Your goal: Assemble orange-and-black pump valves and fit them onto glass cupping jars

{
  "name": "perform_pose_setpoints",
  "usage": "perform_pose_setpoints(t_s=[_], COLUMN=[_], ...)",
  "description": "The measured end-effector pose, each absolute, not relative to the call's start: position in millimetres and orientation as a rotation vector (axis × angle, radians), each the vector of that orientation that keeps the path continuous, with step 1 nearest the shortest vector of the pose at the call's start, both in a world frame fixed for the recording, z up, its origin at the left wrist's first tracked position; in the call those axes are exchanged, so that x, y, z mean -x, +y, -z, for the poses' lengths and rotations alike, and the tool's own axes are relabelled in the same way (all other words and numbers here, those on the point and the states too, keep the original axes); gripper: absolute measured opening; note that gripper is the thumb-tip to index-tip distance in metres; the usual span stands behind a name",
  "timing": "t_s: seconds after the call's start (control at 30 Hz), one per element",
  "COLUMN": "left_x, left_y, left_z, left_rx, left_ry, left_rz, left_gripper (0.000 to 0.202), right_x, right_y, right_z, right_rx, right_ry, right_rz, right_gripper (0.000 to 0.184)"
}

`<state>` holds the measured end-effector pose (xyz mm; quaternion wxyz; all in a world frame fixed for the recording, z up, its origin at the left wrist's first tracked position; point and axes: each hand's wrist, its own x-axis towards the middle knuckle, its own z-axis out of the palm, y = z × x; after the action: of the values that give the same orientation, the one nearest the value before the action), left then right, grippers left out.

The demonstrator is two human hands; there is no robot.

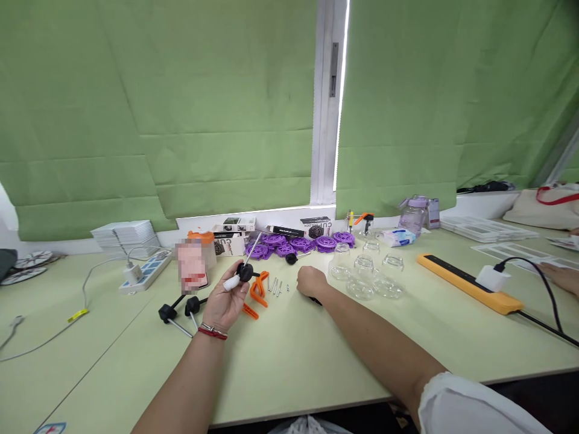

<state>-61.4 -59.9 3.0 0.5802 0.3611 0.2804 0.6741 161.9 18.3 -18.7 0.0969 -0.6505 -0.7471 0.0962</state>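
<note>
My left hand is raised palm-up over the table and pinches a black knob with a thin metal rod; one fingertip is wrapped in white. My right hand rests on the table as a loose fist, knuckles up, over a small dark object I cannot make out. Between the hands lie orange plastic pieces and several small metal screws. Two more black knobs with rods lie to the left of my left hand.
Purple round parts and small boxes line the back of the table. Several clear glass jars stand right of my right hand. An orange power strip lies at right, a white one at left. Another person's hand shows at far right.
</note>
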Motion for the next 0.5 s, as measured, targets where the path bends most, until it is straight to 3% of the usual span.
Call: perform_pose_setpoints(t_s=[0.3,0.5], left_x=[57,50], left_y=[-67,-74], left_z=[-1,-2], left_rx=[-0.882,-1.068], left_ry=[0.711,0.764], left_rz=[-1.437,-1.131], left_gripper=[0.045,0.025], right_x=[-171,-192], right_y=[-4,-42], right_z=[-3,-8], right_rx=[1.607,1.169], right_ry=[-2.112,-1.635], right_rz=[-0.58,-1.386], right_gripper=[0.01,0.015])
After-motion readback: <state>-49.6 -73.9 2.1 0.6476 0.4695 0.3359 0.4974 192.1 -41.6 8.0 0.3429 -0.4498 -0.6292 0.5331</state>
